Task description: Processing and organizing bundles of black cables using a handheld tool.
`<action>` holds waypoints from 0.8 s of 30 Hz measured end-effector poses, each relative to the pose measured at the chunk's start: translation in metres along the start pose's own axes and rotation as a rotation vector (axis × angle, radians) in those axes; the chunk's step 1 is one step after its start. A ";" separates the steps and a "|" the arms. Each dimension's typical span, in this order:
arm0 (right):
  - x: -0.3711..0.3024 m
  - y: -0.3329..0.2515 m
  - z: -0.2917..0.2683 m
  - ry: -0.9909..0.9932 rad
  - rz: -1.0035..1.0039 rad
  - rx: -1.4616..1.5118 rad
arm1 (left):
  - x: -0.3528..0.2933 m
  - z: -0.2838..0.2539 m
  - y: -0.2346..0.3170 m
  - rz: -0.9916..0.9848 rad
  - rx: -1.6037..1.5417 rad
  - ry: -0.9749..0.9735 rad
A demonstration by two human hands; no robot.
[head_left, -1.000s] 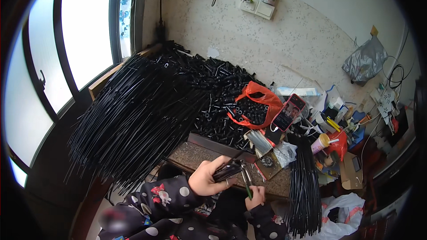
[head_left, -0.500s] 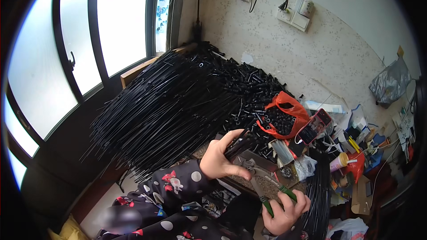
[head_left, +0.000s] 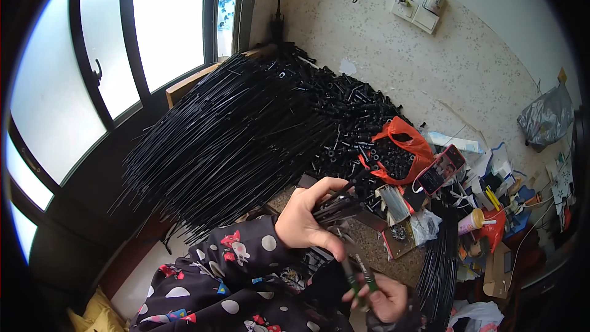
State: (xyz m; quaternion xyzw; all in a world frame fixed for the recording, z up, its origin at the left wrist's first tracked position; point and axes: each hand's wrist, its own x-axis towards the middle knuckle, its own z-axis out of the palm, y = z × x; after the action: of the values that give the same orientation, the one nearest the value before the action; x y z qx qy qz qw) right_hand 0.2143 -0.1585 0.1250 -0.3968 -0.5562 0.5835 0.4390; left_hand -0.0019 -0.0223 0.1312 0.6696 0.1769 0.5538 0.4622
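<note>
My left hand (head_left: pixel 307 218) is curled around a bunch of short dark pieces (head_left: pixel 338 210), whose exact kind is hard to make out. In my right hand (head_left: pixel 386 298) are green-handled pliers (head_left: pixel 362 281), with the handles close together. The metal jaws point up toward the dark pieces, just beside my left thumb. Whether the jaws grip anything is hidden by blur. Behind my hands lies a large heap of long thin black rods (head_left: pixel 215 141).
Short black tubular parts (head_left: pixel 344 101) pile up against the wall. An orange-red plastic bag (head_left: pixel 409 175) holds small black rings. Right of it stand a phone (head_left: pixel 441 169), a clear plastic bag (head_left: pixel 425 226) and a drink cup (head_left: pixel 471 221). More black rods (head_left: pixel 437 270) lie at the right.
The pliers' handles have come together from wide apart, and the pliers have swung left and more upright. My right hand has turned with them. My left hand keeps its hold.
</note>
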 end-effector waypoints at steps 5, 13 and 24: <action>0.019 0.042 -0.004 -0.232 0.308 0.211 | 0.000 -0.001 0.005 -0.025 0.045 -0.085; 0.027 0.018 0.002 0.085 -0.076 -0.471 | 0.002 -0.002 0.009 -0.131 -0.080 -0.036; 0.025 0.014 0.015 -0.139 0.251 -0.187 | 0.009 -0.003 0.017 -0.147 -0.094 -0.044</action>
State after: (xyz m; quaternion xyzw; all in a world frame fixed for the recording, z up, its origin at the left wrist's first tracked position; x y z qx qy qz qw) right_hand 0.1917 -0.1392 0.1129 -0.4612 -0.5831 0.6054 0.2842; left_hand -0.0060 -0.0230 0.1507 0.6444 0.1893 0.5110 0.5365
